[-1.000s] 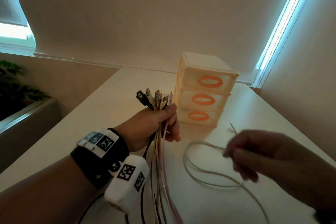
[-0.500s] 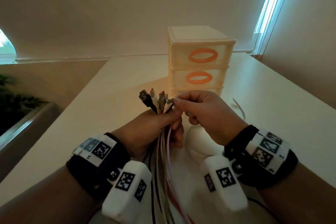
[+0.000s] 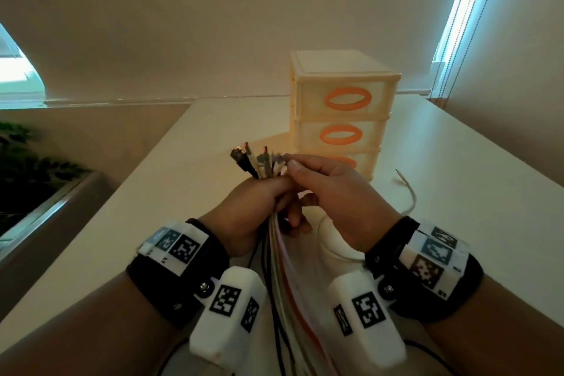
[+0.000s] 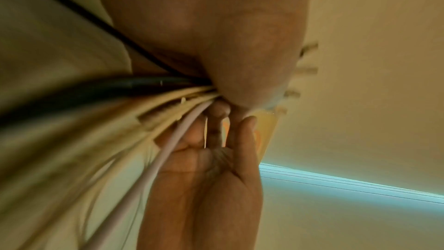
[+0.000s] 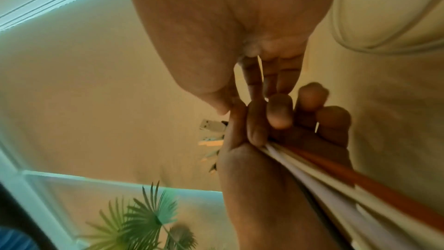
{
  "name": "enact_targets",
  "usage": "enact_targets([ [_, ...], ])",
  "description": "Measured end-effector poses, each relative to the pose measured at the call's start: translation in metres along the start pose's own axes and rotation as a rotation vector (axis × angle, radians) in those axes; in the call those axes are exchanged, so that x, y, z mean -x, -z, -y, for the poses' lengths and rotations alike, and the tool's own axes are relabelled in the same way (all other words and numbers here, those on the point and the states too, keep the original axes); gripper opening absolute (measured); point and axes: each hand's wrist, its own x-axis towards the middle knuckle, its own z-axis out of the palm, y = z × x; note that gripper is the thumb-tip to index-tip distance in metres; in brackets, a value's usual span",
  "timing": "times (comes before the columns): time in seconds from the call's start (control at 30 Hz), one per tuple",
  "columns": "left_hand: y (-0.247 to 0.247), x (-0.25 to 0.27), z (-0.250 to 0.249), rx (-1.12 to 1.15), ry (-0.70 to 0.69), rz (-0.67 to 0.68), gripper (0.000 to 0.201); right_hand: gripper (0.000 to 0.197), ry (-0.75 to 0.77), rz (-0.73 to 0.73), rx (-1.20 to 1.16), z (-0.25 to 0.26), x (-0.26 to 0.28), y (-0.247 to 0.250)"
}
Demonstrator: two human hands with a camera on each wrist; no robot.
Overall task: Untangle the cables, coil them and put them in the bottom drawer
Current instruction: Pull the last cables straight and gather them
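Cables [image 3: 276,253] are hanging straight down from left hand [image 3: 250,210] fisting them; right hand [image 3: 329,195] is pinching plugs [image 3: 259,160] sticking up top.

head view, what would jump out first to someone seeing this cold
The fistful of cables gripped upright in the left hand at centre, plugs fanned out on top, with the right hand pinching at one plug. Right behind stands a cream drawer unit with orange oval handles, all drawers closed.
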Motion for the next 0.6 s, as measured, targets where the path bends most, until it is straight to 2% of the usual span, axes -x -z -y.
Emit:
enact_targets([
  [0.13,0.006,0.0,-0.01,0.054,-0.129,-0.141,0.062,0.032,-0.06,-0.11,0.103,0.001,0.008,-0.009],
  [0.2,0.011,0.0,-0.014,0.029,-0.201,-0.17,0.059,0.033,-0.197,-0.041,0.006,0.006,0.014,-0.017],
  [0.27,0.013,0.002,-0.018,-0.003,-0.22,-0.162,0.06,0.029,-0.328,0.11,-0.158,0.017,0.022,-0.028],
  [0.33,0.013,0.006,-0.022,-0.02,-0.209,-0.16,0.062,0.031,-0.38,0.223,-0.259,0.024,0.026,-0.037],
  [0.4,0.014,0.009,-0.027,0.016,-0.195,-0.161,0.062,0.033,-0.393,0.226,-0.245,0.03,0.025,-0.042],
  [0.5,0.02,0.01,-0.032,0.175,-0.186,-0.152,0.058,0.027,-0.43,0.235,-0.212,0.042,0.02,-0.045],
  [0.6,0.02,0.011,-0.039,0.491,-0.136,-0.11,0.055,0.033,-0.472,0.242,-0.236,0.054,0.02,-0.051],
])
